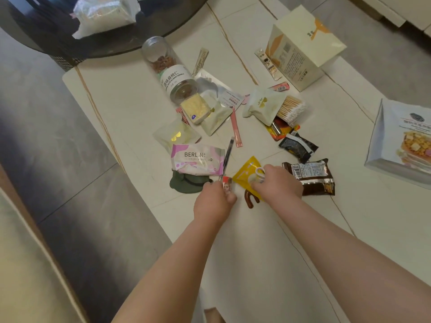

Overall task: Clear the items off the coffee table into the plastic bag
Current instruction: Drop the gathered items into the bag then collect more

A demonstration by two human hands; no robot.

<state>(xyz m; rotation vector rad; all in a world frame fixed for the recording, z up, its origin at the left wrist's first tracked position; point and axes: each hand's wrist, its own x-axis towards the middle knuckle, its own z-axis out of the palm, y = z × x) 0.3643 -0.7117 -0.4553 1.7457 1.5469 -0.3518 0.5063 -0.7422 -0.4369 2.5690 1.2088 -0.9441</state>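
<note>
Left hand (213,201): curled round a small red item (227,183), partly hidden; pen (227,157) grip unclear.
Right hand (277,184): fingers pinched on yellow packet (245,176).
Brown clip (250,200): partly covered.

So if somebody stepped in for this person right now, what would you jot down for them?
Left hand grips a small red item, with a dark pen beside it.
Right hand holds a clear ring over the yellow packet.
Still on the coffee table: almond jar, Berlin wipes pack, cotton swabs, brown snack packets, cream box.
No plastic bag in sight; nearly everything is left to clear.
</note>
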